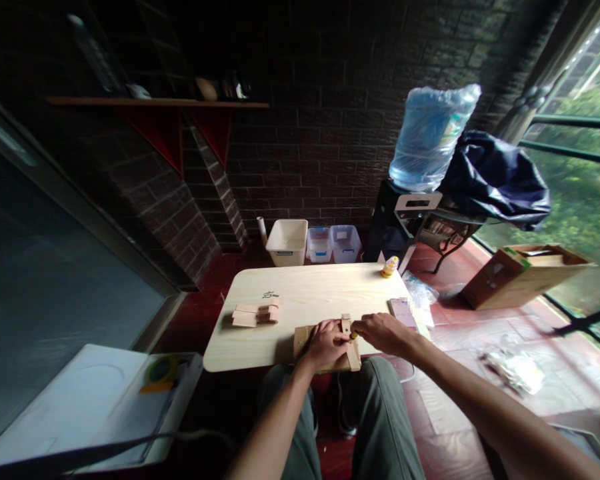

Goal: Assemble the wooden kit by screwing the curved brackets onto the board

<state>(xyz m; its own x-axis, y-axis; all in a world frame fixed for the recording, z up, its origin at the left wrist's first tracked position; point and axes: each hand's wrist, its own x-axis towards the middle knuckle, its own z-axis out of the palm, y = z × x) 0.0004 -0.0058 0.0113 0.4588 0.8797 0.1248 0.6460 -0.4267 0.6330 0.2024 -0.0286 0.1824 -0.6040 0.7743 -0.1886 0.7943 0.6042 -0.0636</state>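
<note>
A brown cardboard-like block lies at the near edge of the pale table, in front of my knees. Across its right part runs a light wooden strip with small holes. My left hand rests flat on the block, fingers spread, and its thumb reaches to the strip. My right hand is closed around a small screwdriver with a yellow-and-black handle. The tool is over the strip, close to my left thumb; its tip is too small to make out.
On the table are joined wooden pieces, small dark hardware, a yellow-capped bottle and a pinkish booklet. Plastic bins and a water dispenser stand behind. A cardboard box sits right; a white case left.
</note>
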